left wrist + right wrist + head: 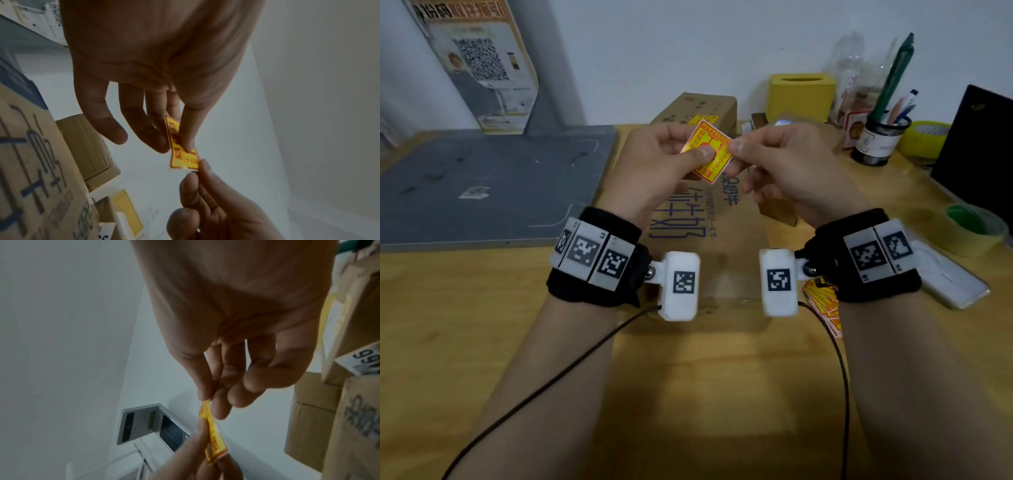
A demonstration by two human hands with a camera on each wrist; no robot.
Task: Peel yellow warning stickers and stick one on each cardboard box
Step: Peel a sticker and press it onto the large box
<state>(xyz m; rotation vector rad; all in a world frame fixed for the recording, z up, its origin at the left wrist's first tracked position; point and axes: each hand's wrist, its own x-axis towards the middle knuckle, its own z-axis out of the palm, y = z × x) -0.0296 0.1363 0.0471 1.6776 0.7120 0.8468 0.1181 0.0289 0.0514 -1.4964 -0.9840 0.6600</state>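
A yellow warning sticker (709, 150) with red print is held up between both hands above a large flat cardboard box (688, 240) with blue lettering. My left hand (674, 154) pinches its left side, thumb on the face. My right hand (763, 154) pinches its right edge with thumb and forefinger. In the left wrist view the sticker (180, 152) hangs from my thumb and fingers. In the right wrist view the sticker (211, 431) shows edge-on. A smaller cardboard box (695, 106) behind carries a yellow sticker (705, 119). A stack of stickers (823, 305) lies under my right wrist.
A grey cutting mat (482, 185) covers the table's left. At the back right stand a yellow tissue box (801, 96), a pen pot (880, 137) and a yellow tape roll (924, 137). A green-cored tape roll (976, 229) and a white phone (948, 281) lie right.
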